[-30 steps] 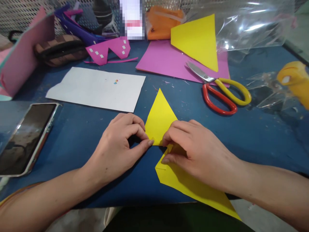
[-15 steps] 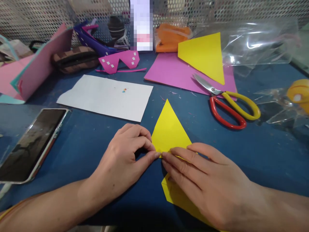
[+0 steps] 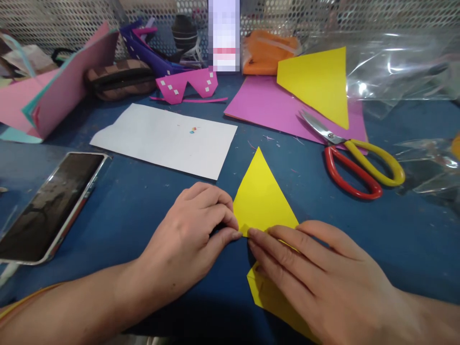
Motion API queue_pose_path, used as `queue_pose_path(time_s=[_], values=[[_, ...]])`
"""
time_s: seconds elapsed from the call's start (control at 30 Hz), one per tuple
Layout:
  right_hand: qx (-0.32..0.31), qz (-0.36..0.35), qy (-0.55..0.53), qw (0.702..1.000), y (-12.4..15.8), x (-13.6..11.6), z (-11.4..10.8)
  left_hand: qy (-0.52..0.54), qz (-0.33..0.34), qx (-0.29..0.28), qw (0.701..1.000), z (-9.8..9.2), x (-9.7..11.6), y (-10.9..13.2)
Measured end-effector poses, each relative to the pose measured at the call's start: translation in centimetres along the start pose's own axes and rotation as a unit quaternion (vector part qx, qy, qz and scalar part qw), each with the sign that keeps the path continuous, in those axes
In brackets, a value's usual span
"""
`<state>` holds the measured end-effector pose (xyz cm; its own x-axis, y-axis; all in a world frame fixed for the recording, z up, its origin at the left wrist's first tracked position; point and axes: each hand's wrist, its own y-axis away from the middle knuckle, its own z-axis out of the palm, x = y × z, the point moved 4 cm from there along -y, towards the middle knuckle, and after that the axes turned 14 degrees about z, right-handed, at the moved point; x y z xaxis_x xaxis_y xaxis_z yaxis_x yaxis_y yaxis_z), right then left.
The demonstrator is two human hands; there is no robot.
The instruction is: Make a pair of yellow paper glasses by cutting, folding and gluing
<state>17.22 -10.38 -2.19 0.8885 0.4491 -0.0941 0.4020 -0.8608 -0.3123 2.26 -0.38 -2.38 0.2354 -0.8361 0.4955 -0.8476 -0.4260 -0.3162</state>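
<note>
A yellow paper triangle (image 3: pixel 263 196) lies on the blue table, point away from me. At its lower left corner my left hand (image 3: pixel 201 235) pinches the paper between thumb and curled fingers. My right hand (image 3: pixel 316 273) reaches along the bottom edge, its longer fingers stretched over the paper. The thumb and index fingertip of that hand meet at the edge, close to my left thumb. Under my right hand, a second yellow paper piece (image 3: pixel 268 292) with a folded corner shows in part; the rest of it is covered.
Scissors (image 3: pixel 328 136) with red and yellow handles lie at right, partly on purple paper (image 3: pixel 251 103) below another yellow sheet (image 3: pixel 316 81). White paper (image 3: pixel 165 141), pink paper glasses (image 3: pixel 187 86) and a brown case (image 3: pixel 120 81) lie beyond. A phone (image 3: pixel 53 206) rests left.
The view has shifted slightly, so most things appear farther right. Both hands keep nearly the same place on the yellow triangle's bottom edge.
</note>
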Motion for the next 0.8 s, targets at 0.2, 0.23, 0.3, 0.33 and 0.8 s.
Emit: queue_pose_path(time_s=[0.2, 0.23, 0.3, 0.33, 0.8], values=[[-0.045, 0.229, -0.22, 0.947, -1.5, 2.1, 0.6, 0.012, -0.024, 0.004, 1.0, 0.2, -0.3, 0.1], [-0.054, 0.256, -0.239, 0.935, -1.7, 2.3, 0.7, 0.015, -0.026, 0.01, 1.0, 0.3, -0.3, 0.2], [-0.068, 0.278, -0.252, 0.925, -1.8, 2.4, 1.1, 0.02, -0.025, 0.021, 0.999, 0.3, -0.4, 0.1], [-0.073, 0.279, -0.255, 0.923, -1.9, 2.4, 1.2, 0.023, -0.025, 0.022, 0.999, 0.2, -0.4, 0.1], [-0.057, 0.268, -0.254, 0.927, -1.7, 2.3, 1.5, 0.084, -0.11, 0.03, 0.99, -1.2, -1.5, 0.1]])
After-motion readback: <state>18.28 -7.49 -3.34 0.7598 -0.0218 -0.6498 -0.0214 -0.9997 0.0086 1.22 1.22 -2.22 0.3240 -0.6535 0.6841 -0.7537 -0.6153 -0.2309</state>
